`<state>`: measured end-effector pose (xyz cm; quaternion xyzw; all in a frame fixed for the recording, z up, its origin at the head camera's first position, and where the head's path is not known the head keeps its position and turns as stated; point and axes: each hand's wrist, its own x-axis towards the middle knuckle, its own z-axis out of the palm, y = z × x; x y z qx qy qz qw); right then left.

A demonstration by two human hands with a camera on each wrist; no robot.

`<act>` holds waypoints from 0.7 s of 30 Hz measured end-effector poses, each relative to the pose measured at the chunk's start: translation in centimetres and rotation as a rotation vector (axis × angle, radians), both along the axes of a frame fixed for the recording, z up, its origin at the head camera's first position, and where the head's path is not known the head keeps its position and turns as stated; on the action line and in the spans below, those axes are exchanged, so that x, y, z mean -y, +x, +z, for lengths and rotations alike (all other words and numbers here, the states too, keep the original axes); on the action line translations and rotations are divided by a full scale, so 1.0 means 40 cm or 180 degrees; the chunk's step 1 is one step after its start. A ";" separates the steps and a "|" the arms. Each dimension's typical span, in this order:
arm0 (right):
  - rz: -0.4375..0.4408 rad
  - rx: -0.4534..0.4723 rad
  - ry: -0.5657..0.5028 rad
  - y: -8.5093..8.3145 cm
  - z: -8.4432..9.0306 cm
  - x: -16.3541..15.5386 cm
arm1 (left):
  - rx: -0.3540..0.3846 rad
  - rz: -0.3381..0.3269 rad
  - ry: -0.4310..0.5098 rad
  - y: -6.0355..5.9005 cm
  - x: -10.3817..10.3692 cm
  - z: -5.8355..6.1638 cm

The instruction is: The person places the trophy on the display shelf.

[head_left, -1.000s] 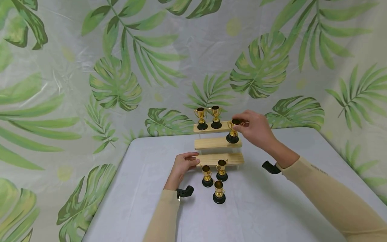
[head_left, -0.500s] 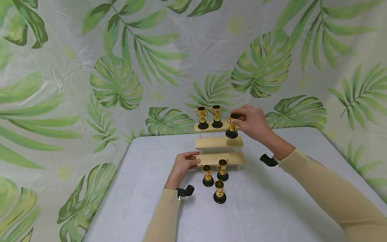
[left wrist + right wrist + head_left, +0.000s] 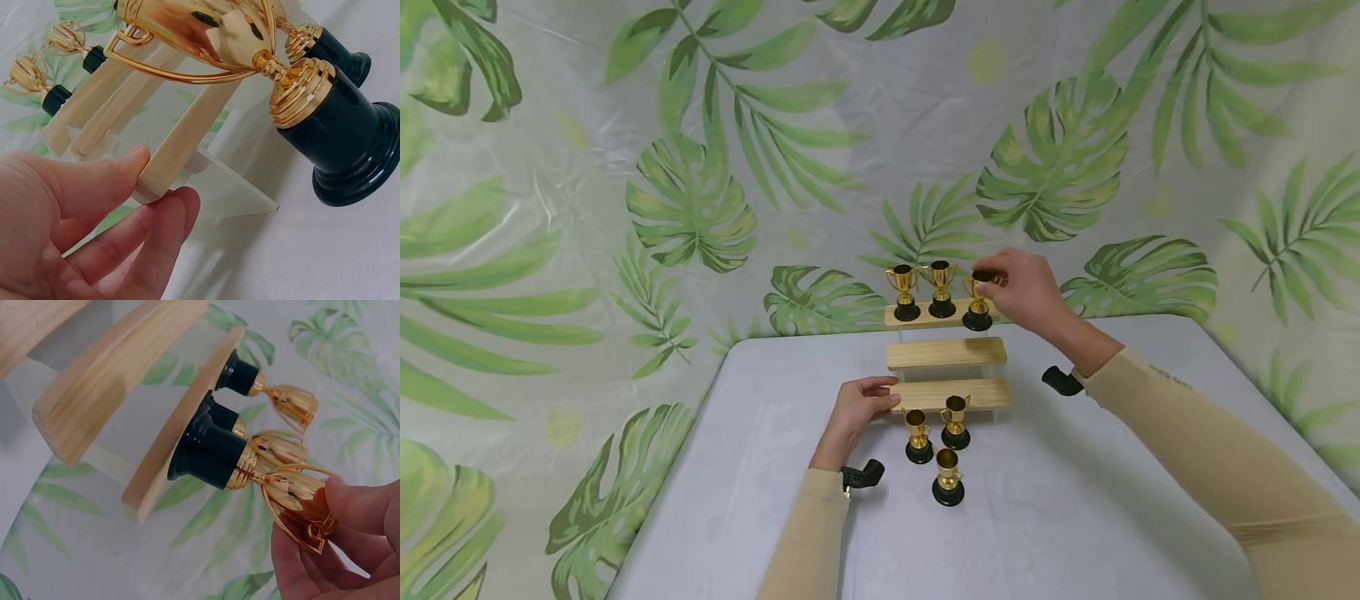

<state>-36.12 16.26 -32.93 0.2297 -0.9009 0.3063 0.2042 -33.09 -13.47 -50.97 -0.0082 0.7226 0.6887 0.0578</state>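
Observation:
My right hand (image 3: 1026, 287) pinches a small gold trophy cup (image 3: 300, 494) by its bowl, thumb on one side and fingers on the other. The cup's black base (image 3: 212, 450) is right at the top wooden step (image 3: 181, 425) of a three-step stand, near its right end. Two more trophies (image 3: 904, 293) stand upright to its left on that step. My left hand (image 3: 857, 412) grips the left end of the lowest step (image 3: 169, 156) between thumb and fingers. In front of that step, three trophies (image 3: 948, 479) stand on the table.
The middle step (image 3: 947, 353) bears nothing. Clear supports (image 3: 231, 187) hold up the steps. A white cloth covers the table (image 3: 737, 517), and a leaf-patterned curtain (image 3: 820, 167) hangs behind it.
My right hand has raised the trophy from over the middle step, up and back to the top step. The left hand keeps its grip on the lowest step.

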 end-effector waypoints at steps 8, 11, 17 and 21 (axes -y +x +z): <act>-0.0031 0.0023 0.0060 -0.036 0.005 0.003 | 0.0025 -0.0013 0.0016 -0.004 0.001 0.000; -0.0044 0.0016 0.0081 -0.049 0.008 0.003 | 0.0030 -0.0023 0.0022 -0.006 0.002 0.000; -0.0075 0.0071 0.0109 -0.069 0.018 0.006 | 0.0051 -0.0009 0.0020 -0.004 0.002 0.002; -0.0113 0.0185 0.0087 -0.078 0.022 0.008 | 0.0047 -0.0012 0.0011 -0.004 0.001 0.004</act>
